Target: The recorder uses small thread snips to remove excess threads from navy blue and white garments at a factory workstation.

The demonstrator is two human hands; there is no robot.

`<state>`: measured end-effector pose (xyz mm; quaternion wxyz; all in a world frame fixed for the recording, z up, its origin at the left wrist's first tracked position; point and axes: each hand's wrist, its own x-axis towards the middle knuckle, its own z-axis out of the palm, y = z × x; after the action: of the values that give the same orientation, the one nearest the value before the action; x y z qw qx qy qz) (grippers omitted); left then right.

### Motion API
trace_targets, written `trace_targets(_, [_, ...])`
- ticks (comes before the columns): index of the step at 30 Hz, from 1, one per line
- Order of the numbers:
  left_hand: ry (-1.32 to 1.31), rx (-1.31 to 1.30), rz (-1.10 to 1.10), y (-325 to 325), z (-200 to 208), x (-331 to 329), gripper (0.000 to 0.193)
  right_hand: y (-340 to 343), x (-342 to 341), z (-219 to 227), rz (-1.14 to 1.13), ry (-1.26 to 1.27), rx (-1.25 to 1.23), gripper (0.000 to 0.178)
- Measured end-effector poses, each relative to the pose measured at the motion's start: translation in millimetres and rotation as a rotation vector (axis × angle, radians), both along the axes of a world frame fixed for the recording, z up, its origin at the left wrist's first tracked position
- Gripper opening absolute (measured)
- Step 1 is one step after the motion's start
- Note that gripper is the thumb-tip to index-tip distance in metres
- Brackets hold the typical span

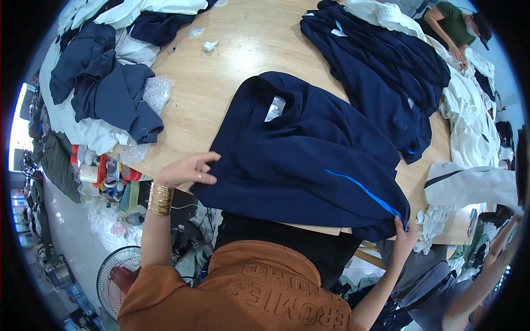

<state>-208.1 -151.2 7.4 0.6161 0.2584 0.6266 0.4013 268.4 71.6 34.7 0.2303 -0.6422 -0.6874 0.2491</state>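
Note:
Navy trousers (276, 165) lie spread over the near part of the table, waistband to the left and legs to the right. A white label (275, 108) shows inside the waist, and a bright blue stripe (361, 190) runs down the near leg. At the left end, beside the waistband edge, my left hand (187, 170) is open, thumb and fingers apart, its fingertips over the cloth. My right hand (406, 234) pinches the leg's end, where the blue stripe stops at the near right.
Behind the trousers is a pile of navy garments (381, 60). Dark and white clothes (110, 83) heap at the left, with bubble wrap (157, 94). White garments (469, 127) lie right, near co-workers. A floor fan (118, 276) stands at lower left.

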Motion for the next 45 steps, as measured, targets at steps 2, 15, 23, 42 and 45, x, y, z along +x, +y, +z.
trace_targets(2, [-0.106,-0.037,-0.113,-5.6,1.7,4.9,0.050,2.5,6.2,-3.6,0.017,-0.175,-0.051,0.020])
trace_targets(15, [0.498,0.252,-0.283,28.9,27.6,81.8,0.069,-43.0,-97.9,26.4,0.230,0.391,-0.293,0.021])
trace_targets(23, [0.272,0.356,-0.654,77.8,46.0,126.2,0.065,-87.3,-160.5,2.1,0.324,0.660,-0.332,0.060])
trace_targets(42, [0.276,0.594,-0.342,156.0,146.9,65.3,0.022,-15.2,-48.2,58.3,-0.014,0.935,-0.546,0.020])
trace_targets(45, [0.290,0.574,-0.134,149.9,153.5,62.5,0.023,-12.4,-19.8,74.3,-0.079,0.985,-0.401,0.017])
